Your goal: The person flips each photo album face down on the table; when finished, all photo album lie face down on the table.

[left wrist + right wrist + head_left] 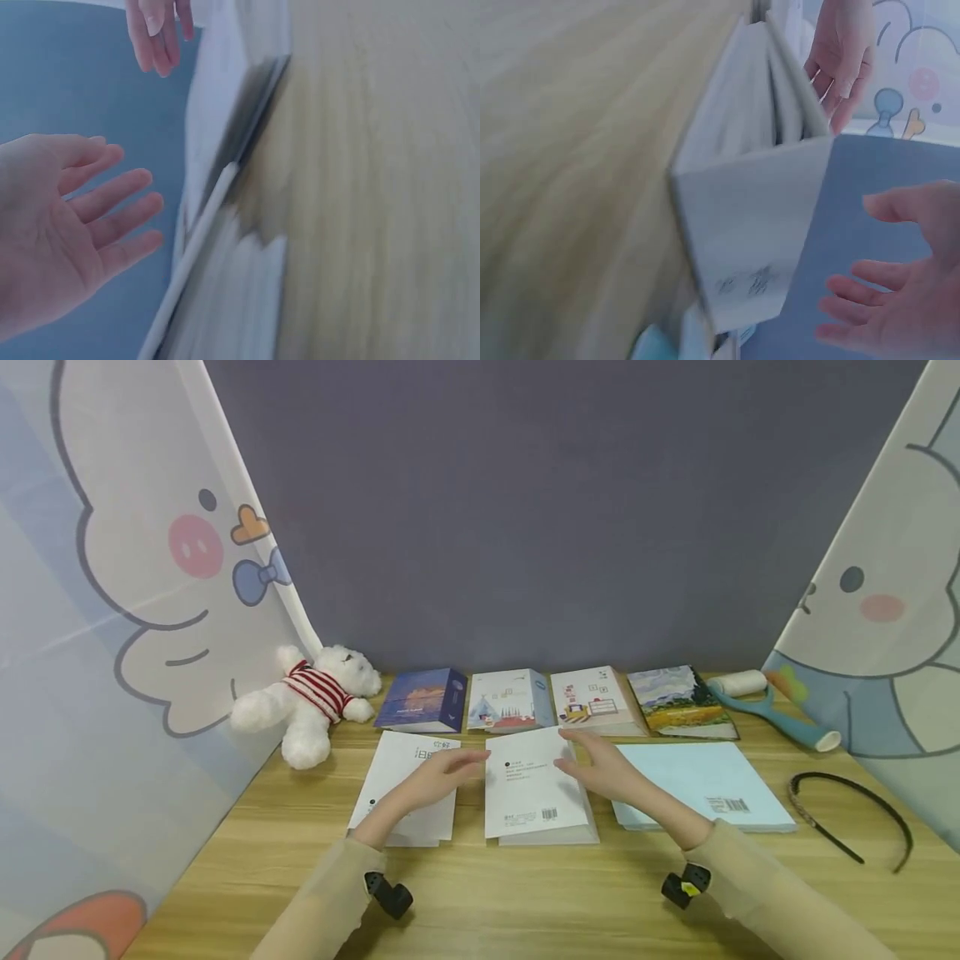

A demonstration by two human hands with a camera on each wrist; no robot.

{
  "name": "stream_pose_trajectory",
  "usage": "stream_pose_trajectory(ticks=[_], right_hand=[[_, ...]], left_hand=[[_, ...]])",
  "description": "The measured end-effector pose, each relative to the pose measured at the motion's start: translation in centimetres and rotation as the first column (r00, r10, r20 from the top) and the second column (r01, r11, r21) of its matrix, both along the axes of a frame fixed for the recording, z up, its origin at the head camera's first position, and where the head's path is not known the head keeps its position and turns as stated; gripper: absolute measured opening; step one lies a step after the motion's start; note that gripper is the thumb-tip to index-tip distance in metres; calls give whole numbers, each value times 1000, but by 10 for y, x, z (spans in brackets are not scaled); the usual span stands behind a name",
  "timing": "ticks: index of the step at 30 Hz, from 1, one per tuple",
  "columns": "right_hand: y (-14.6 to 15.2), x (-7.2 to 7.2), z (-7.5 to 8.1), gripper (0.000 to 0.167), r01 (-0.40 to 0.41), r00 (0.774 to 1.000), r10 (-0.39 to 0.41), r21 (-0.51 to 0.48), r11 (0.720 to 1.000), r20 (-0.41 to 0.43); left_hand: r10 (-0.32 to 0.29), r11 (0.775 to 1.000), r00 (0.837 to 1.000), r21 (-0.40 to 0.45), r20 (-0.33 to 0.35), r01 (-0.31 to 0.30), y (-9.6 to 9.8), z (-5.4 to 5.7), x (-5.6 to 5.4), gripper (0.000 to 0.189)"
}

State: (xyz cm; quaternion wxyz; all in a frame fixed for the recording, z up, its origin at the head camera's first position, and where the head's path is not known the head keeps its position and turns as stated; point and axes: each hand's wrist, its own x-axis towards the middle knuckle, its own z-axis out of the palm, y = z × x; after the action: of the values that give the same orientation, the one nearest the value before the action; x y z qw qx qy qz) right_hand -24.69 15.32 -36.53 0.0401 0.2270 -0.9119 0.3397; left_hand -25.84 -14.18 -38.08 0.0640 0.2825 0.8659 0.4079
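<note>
A white book (534, 785) with small print and a barcode lies between my two hands, its cover slightly raised above the pages. On its left side, my left hand (441, 779) hovers with fingers extended, partly covering another white book (390, 768). At the opposite side, my right hand (609, 770) has its fingers spread, and its fingertips overlap the book's edge in the head view. Both wrist views show the palms holding nothing: the left hand (82, 217) and the right hand (904, 277) appear apart from the books. A white spine (739, 240) faces the right wrist camera.
Four books, including a blue one (422, 697) and a landscape one (678, 703), line the back. A light blue book (701, 785) lies right, near a headband (847, 802) and a lint roller (780, 714). A white plush bear (318, 697) lies at back left.
</note>
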Motion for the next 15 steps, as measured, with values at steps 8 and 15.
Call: stream_pose_trajectory(ticks=[8, 15], right_hand=[[-51, -8, 7, 50, -128, 989, 122, -69, 989, -88], [-99, -8, 5, 53, -206, 978, 203, -105, 973, -44]], left_hand=[[114, 987, 993, 118, -27, -110, -41, 8, 8, 39], [259, 962, 966, 100, -24, -256, -82, 9, 16, 47]])
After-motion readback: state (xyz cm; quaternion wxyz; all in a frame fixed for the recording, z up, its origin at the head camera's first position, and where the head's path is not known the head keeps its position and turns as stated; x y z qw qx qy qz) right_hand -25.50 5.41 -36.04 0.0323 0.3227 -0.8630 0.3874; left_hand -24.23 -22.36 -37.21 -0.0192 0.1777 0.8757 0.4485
